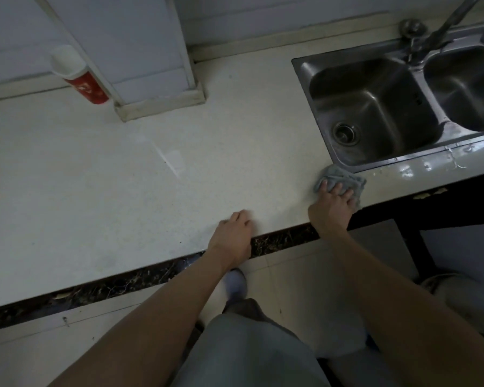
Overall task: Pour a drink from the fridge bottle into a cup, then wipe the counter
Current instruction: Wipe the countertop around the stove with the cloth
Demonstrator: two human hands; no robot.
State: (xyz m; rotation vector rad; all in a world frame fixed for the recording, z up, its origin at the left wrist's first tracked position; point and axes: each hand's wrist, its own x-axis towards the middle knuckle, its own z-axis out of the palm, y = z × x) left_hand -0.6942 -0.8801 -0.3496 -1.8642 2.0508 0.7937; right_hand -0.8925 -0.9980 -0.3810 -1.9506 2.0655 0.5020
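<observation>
right grip (331, 203) atop crumpled grey cloth (338, 175), beside sink (361, 88) corner

Right hand (333, 203) presses cloth (344, 177) on counter (95, 177); left hand (232, 236) on edge

No legible text; white print on red cup (87, 89) blurred

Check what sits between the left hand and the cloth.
Only bare counter, in the head view. The left hand rests at the front edge; the right hand presses the cloth by the sink.
</observation>
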